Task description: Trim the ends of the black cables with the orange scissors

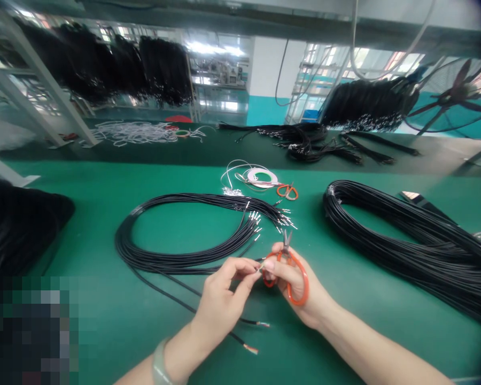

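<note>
My left hand [224, 297] is closed in a pinch on a cable end [260, 269], of which only a small pale bit shows between the fingertips. My right hand [294, 278] grips scissors with orange handles [304, 291], their blades pointing away from me and slightly apart. Its thumb and finger also touch the pale end beside my left fingertips. Behind my hands lies a coil of black cables [124, 240] with several stripped, silvery ends [256, 219]. Two loose black cables pass under my left hand, and their coloured wire ends [250, 348] show below it.
A white tape roll [260, 177] and a second orange-handled pair of scissors [287, 191] lie beyond the coil. At right is a larger black cable bundle [396, 251]; a dark pile [20, 224] stands at left. White strips [132, 132] and black harnesses [304, 141] lie at the back.
</note>
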Available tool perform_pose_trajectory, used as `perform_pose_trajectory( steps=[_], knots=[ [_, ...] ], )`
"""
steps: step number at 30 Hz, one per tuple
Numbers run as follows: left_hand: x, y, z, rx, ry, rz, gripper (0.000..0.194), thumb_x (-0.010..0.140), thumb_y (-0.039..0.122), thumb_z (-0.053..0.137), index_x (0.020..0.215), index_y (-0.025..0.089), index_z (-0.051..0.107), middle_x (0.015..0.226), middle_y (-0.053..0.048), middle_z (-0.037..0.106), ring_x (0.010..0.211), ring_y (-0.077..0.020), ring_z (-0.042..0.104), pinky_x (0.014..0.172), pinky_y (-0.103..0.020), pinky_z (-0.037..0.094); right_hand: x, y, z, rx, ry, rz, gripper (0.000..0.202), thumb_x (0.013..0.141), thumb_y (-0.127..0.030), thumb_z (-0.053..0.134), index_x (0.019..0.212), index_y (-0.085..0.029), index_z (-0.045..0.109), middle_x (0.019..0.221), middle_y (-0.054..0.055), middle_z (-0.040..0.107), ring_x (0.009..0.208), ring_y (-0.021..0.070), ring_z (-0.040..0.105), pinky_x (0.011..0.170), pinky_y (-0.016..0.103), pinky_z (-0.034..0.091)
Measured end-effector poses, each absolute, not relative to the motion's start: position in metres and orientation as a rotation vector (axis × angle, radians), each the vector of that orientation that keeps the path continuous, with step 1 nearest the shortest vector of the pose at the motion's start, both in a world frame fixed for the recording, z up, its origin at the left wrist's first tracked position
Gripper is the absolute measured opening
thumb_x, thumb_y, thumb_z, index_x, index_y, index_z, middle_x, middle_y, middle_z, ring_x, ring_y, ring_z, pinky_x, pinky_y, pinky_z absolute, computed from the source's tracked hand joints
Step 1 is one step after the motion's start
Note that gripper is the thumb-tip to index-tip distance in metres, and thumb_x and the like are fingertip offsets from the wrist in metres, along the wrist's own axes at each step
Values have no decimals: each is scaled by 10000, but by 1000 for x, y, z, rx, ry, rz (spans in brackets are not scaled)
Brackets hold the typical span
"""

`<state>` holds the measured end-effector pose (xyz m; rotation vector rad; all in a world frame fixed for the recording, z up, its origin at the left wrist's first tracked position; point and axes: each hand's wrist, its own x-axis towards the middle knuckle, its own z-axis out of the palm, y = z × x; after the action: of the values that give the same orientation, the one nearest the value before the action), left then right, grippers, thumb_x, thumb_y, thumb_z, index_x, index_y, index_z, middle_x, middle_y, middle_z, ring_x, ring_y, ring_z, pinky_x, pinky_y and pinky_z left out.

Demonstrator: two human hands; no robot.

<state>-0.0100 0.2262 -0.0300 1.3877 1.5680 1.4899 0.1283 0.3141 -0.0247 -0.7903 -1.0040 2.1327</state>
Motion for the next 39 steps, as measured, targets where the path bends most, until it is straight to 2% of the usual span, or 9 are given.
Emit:
perform_pose_trajectory(
  steps=[3,8,14,19,25,29,33,39],
  knots=[
    [-6,229,-30,1367,1648,1528,146,826,170,674,952,215,617,875,9,708,749,-126,685,742,-223,558,128,313,-25,-785,-1020,2115,408,700,-246,819,967,-225,511,682,-49,627,610,106,514,611,232,422],
    [-4,231,-26,1477,1740,1571,104,825,139,660,884,224,671,828,29,713,691,-107,664,708,-194,540,126,312,-25,-780,-1106,2023,399,695,-238,823,942,-223,510,656,-55,634,600,104,535,623,242,431],
    [-7,231,-27,1335,1703,1468,77,864,177,611,866,205,683,808,8,727,710,-137,692,684,-212,552,124,315,-26,-811,-1198,1868,414,641,-226,848,894,-226,520,674,-46,660,615,123,579,631,257,440],
    [-8,232,-30,1124,1540,1542,97,859,235,625,943,198,657,855,-9,715,729,-160,702,698,-264,595,124,317,-30,-810,-1134,2016,412,679,-237,817,958,-230,514,674,-58,632,602,113,530,624,252,420],
    [-14,234,-37,1111,1470,1510,46,858,199,616,846,183,658,810,-5,698,742,-156,701,740,-270,592,124,318,-27,-804,-1240,1962,395,693,-286,817,935,-231,510,675,-51,620,616,120,548,635,254,438],
    [-20,235,-35,1093,1399,1495,50,865,208,608,848,175,642,863,-30,726,854,-197,712,820,-328,590,137,323,-15,-748,-1537,1827,271,815,-390,705,907,-218,517,697,-29,624,578,115,568,608,253,463],
    [-24,236,-30,1071,1330,1479,56,877,216,600,856,165,602,969,-68,743,933,-213,710,872,-357,576,157,332,-4,-557,-1967,2077,294,901,-490,549,940,-199,525,685,1,624,527,130,577,521,250,470],
    [-27,238,-26,1080,1330,1444,69,893,225,583,878,158,582,1033,-106,740,942,-219,714,888,-372,563,163,334,-1,-634,-2202,2191,279,860,-478,607,888,-205,555,631,-28,584,494,116,558,458,209,454]
  ],
)
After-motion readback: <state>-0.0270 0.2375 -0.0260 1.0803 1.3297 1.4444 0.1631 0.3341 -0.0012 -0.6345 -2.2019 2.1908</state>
